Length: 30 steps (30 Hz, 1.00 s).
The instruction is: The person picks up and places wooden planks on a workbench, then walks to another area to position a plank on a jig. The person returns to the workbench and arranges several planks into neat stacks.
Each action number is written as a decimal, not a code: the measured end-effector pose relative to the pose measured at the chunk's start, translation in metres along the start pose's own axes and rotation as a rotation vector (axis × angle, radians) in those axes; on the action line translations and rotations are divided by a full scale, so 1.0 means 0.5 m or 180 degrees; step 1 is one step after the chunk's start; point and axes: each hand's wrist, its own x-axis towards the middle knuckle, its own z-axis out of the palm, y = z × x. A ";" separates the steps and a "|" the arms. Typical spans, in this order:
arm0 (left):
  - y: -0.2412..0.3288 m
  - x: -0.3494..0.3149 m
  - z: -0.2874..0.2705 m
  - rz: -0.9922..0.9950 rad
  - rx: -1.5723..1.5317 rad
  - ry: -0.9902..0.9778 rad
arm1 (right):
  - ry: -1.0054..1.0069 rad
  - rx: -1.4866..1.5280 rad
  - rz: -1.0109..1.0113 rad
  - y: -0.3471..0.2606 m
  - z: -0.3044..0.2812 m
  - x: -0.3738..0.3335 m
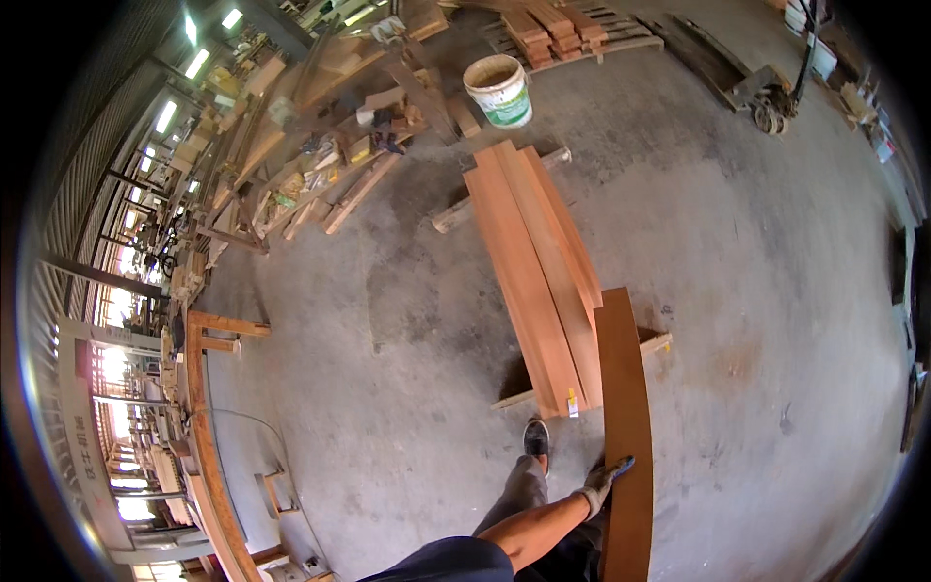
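Note:
A long brown wooden board (627,407) runs from the lower edge up toward a stack of reddish planks (529,262). My left hand (603,485), in a light glove with bluish fingertips, grips the board's left edge. Its fingers lie over the board's face. The board's far end overlaps the right side of the stack in view; whether they touch I cannot tell. A small white and yellow tag (572,405) is on the stack's near end. My right hand is out of sight.
Wooden bearers (454,215) support the stack on the concrete floor. A white-green bucket (499,92) stands beyond it, near piled scrap wood (359,184). A loaded pallet (621,45) and pallet jack (766,102) are farther back. A wood-edged bench (199,407) stands left.

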 end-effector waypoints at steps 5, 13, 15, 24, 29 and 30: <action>0.156 -0.094 0.054 -0.0944 0.0132 0.0084 | 0.0203 -0.0435 -0.0597 -0.095 -0.023 0.042; 0.439 -0.283 0.046 0.0441 -0.1064 -0.0427 | 0.0706 -0.1236 -0.1750 -0.179 -0.066 0.048; 0.493 -0.370 0.019 0.0487 -0.1934 -0.0880 | 0.0852 -0.1454 -0.2117 -0.179 -0.086 0.061; 0.434 -0.605 -0.174 0.3328 0.0066 -0.0624 | 0.1336 -0.2772 -0.4546 -0.274 -0.231 0.326; 0.228 -0.705 -0.346 0.3394 -0.0455 -0.1189 | 0.0779 -0.3086 -0.5391 -0.381 -0.228 0.471; 0.196 -0.730 -0.366 0.3498 -0.0393 -0.1280 | 0.0705 -0.3152 -0.5416 -0.413 -0.216 0.490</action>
